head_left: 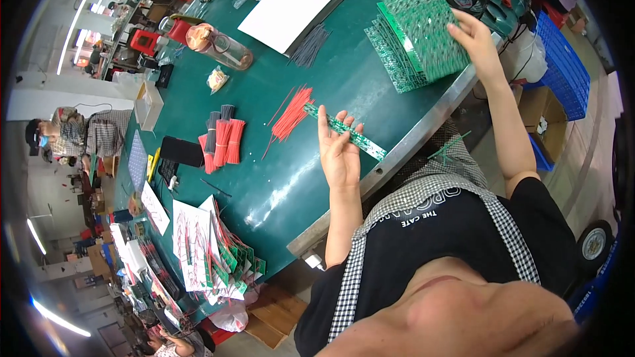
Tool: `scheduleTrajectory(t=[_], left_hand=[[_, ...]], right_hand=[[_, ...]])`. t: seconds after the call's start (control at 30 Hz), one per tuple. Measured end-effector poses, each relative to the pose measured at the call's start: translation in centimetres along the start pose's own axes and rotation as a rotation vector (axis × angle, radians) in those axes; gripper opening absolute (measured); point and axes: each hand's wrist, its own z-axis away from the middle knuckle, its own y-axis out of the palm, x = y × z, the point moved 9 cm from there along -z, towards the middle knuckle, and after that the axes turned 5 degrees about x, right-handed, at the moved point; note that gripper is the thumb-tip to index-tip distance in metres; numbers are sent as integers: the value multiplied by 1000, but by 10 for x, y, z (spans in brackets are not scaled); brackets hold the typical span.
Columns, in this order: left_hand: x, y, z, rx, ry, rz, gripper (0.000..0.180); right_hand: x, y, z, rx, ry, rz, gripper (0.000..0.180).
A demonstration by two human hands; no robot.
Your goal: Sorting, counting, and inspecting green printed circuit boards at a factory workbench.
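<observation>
My left hand (340, 152) is over the table's near side, palm up, its fingers closed round a narrow green-and-white circuit board strip (369, 147). The strip's far end reaches a fanned pile of red wires (291, 116). Farther right, my right hand (477, 45) grips the right edge of a large green circuit board panel (423, 20). That panel is tilted over a stack of similar boards (390, 59) and partly hides them. Bundles of red and dark wires (228, 139) lie left of the loose red pile.
White paper stack (301, 6) and dark wires (309, 46) lie at the back. A clear bottle (228, 51), black phone (182, 151) and wired boards with papers (211, 251) occupy the left. The table's metal edge (423, 119) runs before me. Other people sit farther off.
</observation>
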Motion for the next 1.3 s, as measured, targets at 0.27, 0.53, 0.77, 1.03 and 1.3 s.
scheduleTrajectory(t=[0.27,0.53,0.77,1.03,1.3], left_hand=[[-6,39,-4,43,23,-161,76],[16,69,-69,-26,-16,-456,47],[67,133,-149,19,253,-1074,42],[84,148,-133,8,208,-1674,41],[76,62,-158,-95,-160,-1560,77]], right_hand=[[-92,-42,-34,-79,89,374,41],[-58,-32,-23,-119,-132,925,41],[-122,-58,-37,-126,251,389,67],[-144,-51,-45,134,420,121,86],[-128,-19,-47,385,586,-69,94]])
